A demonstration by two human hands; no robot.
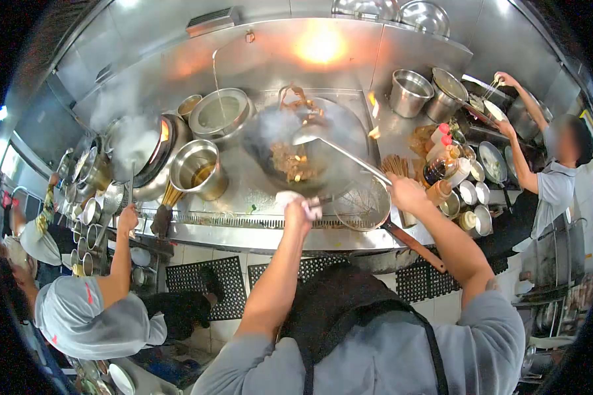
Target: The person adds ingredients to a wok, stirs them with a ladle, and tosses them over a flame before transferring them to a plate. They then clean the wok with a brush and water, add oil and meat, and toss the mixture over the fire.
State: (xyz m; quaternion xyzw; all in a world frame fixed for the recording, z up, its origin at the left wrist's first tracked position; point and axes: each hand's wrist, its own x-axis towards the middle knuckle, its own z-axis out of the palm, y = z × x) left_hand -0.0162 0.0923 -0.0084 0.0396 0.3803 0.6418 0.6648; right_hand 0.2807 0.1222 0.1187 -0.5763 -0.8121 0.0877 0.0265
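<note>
My left hand (297, 214) is closed around the near edge of a smoking wok (350, 135), with a folded white cloth (287, 197) between palm and metal. Brown food pieces (290, 163) lie in the wok, and more food (301, 100) shows toward its far side, some apparently airborne. In my right hand (408, 196) is the handle of a long metal ladle (350, 155); its bowl is over the wok, right of the food. A round wire strainer (362, 205) with a wooden handle rests below the ladle, close to my right hand.
Left of the wok stand a metal pot of oil (199, 172) and a lidded pot (221, 113). Sauce bottles (439, 168) and small metal bowls (468, 192) crowd the right. Flames (373, 105) show beside the wok. Co-workers stand at left (99, 313) and right (557, 191).
</note>
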